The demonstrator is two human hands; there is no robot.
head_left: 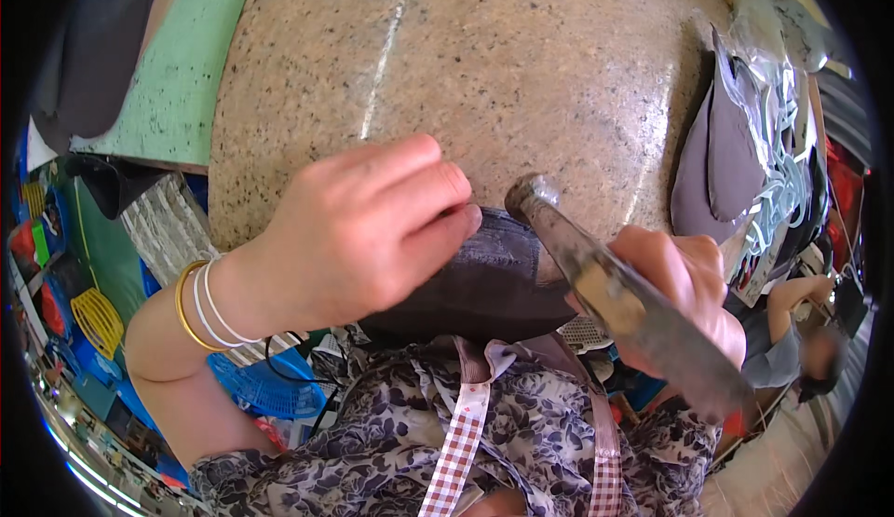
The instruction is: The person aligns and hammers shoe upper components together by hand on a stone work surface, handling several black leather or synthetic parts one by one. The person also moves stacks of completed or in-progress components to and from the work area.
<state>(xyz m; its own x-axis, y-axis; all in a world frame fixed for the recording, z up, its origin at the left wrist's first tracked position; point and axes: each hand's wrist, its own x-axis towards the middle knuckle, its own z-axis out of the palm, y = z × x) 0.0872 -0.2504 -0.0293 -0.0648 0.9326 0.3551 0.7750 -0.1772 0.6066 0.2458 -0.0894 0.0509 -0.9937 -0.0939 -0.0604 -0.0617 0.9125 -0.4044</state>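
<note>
My left hand (368,228) presses down on a dark grey leather piece (494,279) at the near edge of a speckled stone slab (521,61). Its fingers are curled over the piece's upper edge. My right hand (684,289) grips the worn handle of a metal hammer (605,284). The hammer's round head (529,193) rests right above the leather piece, next to my left fingertips. Gold and white bangles circle my left wrist.
A pile of grey cut leather shapes (722,158) and clear plastic lies at the slab's right side. A green board (177,61) borders the slab on the left. Blue and yellow plastic baskets (93,321) sit low on the left. Another person (801,331) sits at the right.
</note>
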